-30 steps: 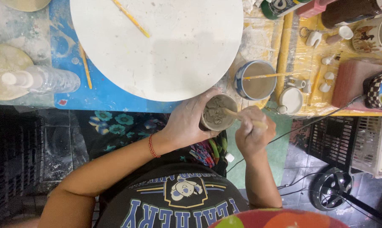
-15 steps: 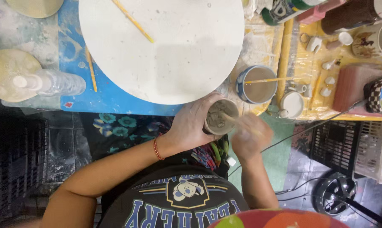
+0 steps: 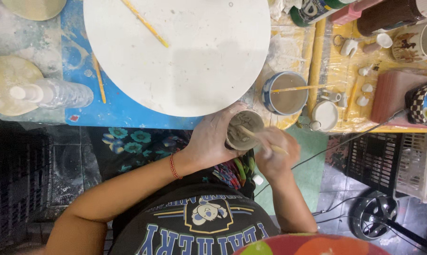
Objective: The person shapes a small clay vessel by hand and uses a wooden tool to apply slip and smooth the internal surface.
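Head view: left hand point(image 3: 212, 141) fingers wrap the cup point(image 3: 244, 130) to steady it off the bench point(image 3: 119, 108) while right hand point(image 3: 276, 153) fingers pinch the stick point(image 3: 260, 140) inside.

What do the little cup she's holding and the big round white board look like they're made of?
The cup in the left hand looks like unfired grey clay: dull, wet-smeared. The round board seems plaster or painted wood, matte and speckled; hard to tell which.

cup point(image 3: 244, 130) below round board point(image 3: 185, 52), bowl point(image 3: 286, 93) right, bottle point(image 3: 53, 93) left
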